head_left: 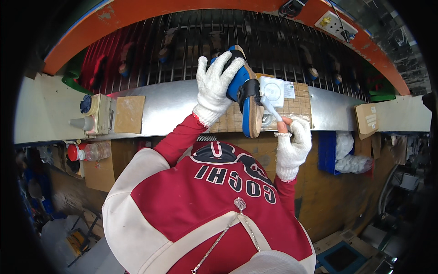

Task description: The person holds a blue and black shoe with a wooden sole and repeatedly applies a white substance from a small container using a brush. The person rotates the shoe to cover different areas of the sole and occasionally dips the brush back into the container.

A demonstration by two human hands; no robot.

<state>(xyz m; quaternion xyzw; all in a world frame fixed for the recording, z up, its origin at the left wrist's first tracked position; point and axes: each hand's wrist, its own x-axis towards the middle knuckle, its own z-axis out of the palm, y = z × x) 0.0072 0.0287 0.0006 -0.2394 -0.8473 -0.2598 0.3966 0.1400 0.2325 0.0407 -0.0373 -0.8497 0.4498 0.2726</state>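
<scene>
My left hand, in a white knit glove, is closed round a sandal with black straps and a tan sole, fitted on a blue shoe last. It is tilted up over the work ledge, sole edge to the right. Thumb and forefinger of my right hand, bare at the tips in another white glove, pinch the pale handle of a small brush. The brush head is close to the sole edge; whether it touches, I cannot tell. Just behind it sits a white square container with a round top.
Beyond the ledge runs a rack of metal bars with several sandals on lasts, under an orange frame. Cardboard pieces and a cardboard box lie on the ledge. A blue bin hangs lower right.
</scene>
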